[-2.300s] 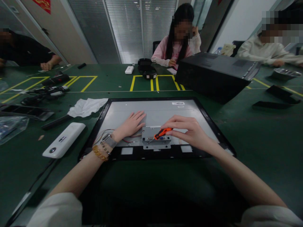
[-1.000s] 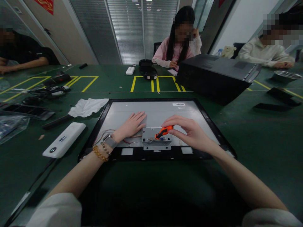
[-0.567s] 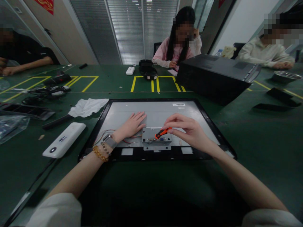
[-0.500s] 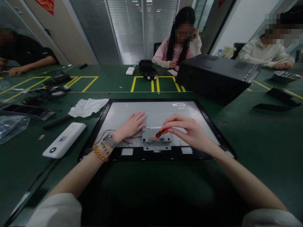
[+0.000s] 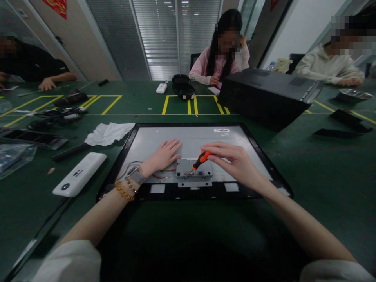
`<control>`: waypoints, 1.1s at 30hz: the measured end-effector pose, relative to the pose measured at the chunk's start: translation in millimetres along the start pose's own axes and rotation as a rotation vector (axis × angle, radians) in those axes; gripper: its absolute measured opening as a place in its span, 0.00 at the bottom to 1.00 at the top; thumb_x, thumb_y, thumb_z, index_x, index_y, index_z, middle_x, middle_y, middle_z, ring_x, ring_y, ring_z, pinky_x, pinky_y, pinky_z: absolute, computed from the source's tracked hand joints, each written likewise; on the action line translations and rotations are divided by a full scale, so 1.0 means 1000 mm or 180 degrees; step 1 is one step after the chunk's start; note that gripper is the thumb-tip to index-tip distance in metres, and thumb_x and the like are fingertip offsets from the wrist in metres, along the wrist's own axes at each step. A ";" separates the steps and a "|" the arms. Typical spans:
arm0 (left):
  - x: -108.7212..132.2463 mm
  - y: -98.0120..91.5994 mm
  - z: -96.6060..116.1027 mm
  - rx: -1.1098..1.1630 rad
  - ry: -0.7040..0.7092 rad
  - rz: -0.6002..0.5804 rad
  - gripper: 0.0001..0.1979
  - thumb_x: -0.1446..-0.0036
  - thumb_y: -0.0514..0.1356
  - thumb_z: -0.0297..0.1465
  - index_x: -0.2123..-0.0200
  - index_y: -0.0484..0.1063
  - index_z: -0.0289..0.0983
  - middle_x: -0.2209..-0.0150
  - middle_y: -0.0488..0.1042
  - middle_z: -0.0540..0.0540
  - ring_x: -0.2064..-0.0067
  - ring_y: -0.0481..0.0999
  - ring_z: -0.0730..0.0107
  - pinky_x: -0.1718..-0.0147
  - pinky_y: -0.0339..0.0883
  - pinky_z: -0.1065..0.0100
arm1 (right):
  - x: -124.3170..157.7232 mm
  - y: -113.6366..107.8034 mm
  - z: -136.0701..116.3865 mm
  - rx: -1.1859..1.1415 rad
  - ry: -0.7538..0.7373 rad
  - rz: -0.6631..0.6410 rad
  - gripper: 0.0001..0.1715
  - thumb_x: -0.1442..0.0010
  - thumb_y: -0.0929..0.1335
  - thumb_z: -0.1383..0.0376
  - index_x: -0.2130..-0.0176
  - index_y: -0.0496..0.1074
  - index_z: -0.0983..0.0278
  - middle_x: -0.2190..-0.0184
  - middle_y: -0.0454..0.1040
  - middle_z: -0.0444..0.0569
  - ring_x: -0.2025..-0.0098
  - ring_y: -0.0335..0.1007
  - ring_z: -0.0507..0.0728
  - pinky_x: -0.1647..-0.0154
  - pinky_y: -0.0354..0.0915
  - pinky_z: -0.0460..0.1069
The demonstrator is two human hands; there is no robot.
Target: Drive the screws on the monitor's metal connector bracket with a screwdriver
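Note:
A monitor panel [image 5: 194, 137] with a black frame lies back side up on the green table in front of me. Near its front edge a metal bracket [image 5: 194, 183] carries a row of ports, one of them blue. My right hand [image 5: 235, 158] pinches the handle of an orange and black screwdriver [image 5: 201, 159]. The tool leans, with its tip down at the ports on the bracket's left half; exact contact is too small to tell. My left hand [image 5: 164, 156] lies flat on the grey panel, fingers stretched out, left of the bracket. Thin wires [image 5: 129, 167] run beside that wrist.
On the left are a white power bank [image 5: 80, 174] with a cable, a crumpled tissue [image 5: 110, 133] and dark cables [image 5: 58, 115]. A large black case [image 5: 264, 98] stands behind at right, near a metal bowl [image 5: 355, 95]. Several people sit around the table.
My right fingers have shifted on the screwdriver handle, so more of the orange grip shows. My left hand and the panel stay put. At far left a person's hand has moved along the table.

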State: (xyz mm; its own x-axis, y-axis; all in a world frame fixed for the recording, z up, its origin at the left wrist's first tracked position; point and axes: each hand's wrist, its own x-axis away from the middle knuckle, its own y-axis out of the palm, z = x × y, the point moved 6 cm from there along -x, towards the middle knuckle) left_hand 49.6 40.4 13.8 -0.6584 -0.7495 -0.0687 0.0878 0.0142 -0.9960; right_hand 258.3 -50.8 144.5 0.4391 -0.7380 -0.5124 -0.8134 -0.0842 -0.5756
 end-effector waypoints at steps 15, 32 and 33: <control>0.000 0.000 -0.001 -0.0030 -0.0030 0.0024 0.27 0.29 0.41 0.42 0.33 0.52 0.36 0.31 0.50 0.39 0.31 0.48 0.55 0.35 0.44 0.51 | 0.002 0.009 -0.011 -0.0546 -0.0057 -0.0515 0.17 0.37 0.67 0.69 0.49 0.74 0.60 0.53 0.79 0.49 0.51 0.75 0.56 0.49 0.70 0.52; 0.000 0.002 -0.001 -0.0148 -0.0014 0.0020 0.27 0.28 0.43 0.40 0.33 0.53 0.33 0.31 0.50 0.38 0.31 0.48 0.53 0.35 0.45 0.50 | 0.002 0.008 -0.016 -0.0645 -0.0377 -0.0410 0.17 0.37 0.68 0.71 0.49 0.76 0.58 0.51 0.77 0.51 0.50 0.74 0.55 0.50 0.70 0.53; 0.000 0.002 0.000 -0.0153 -0.0016 0.0007 0.27 0.28 0.43 0.40 0.33 0.53 0.33 0.31 0.50 0.38 0.31 0.49 0.53 0.35 0.45 0.50 | 0.002 0.008 -0.016 -0.0710 -0.0364 -0.0468 0.19 0.36 0.67 0.71 0.48 0.75 0.58 0.49 0.76 0.51 0.48 0.73 0.55 0.48 0.69 0.53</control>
State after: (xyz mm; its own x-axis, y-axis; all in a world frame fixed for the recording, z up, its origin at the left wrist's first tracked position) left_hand 49.9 40.8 12.2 -0.6546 -0.7527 -0.0708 0.0533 0.0475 -0.9974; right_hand 246.1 -63.5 148.9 0.5884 -0.6279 -0.5095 -0.7960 -0.3394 -0.5011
